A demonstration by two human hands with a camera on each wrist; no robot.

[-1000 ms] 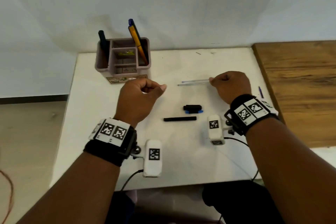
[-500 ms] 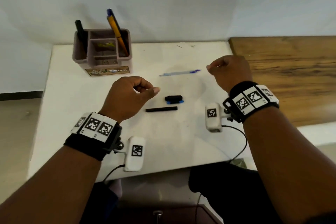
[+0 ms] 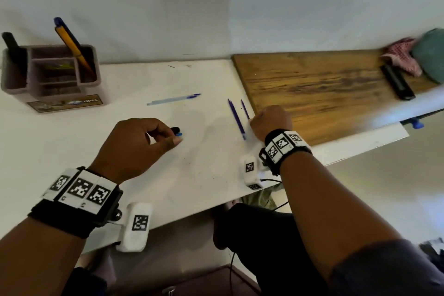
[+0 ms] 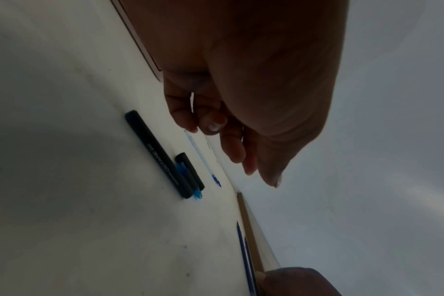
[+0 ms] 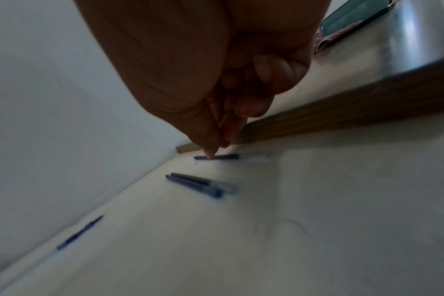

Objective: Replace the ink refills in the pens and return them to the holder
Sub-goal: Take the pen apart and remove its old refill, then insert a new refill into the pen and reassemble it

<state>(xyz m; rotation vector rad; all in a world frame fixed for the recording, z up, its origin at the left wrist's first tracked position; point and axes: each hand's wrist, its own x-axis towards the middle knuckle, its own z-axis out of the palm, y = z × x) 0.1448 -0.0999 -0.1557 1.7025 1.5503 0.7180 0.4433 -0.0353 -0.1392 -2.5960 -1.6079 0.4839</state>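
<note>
A mauve pen holder [image 3: 14, 79] with several pens stands at the table's far left. A clear used refill [image 3: 173, 99] lies mid-table. A black pen barrel [image 4: 162, 158] and a short black piece with a blue tip [image 4: 190, 172] lie side by side. My left hand [image 3: 168, 136] hovers over them, loosely curled and holding nothing; it hides the barrel in the head view. My right hand [image 3: 254, 122] is down by the wooden board. Its bunched thumb and fingertips [image 5: 209, 153] meet on a blue refill [image 5: 228, 156] lying flat. Another blue refill [image 3: 236, 119] lies just left of it.
A wooden board [image 3: 324, 89] adjoins the white table [image 3: 204, 175] on the right. At its far end lie a black bar [image 3: 396, 83], a checked cloth [image 3: 401, 57] and a teal object [image 3: 430, 53]. The table's front edge is close behind both wrists.
My right hand left the clear refill on the table and moved right to the blue refills by the board. My left hand slid forward over the black pen parts. The view swung right.
</note>
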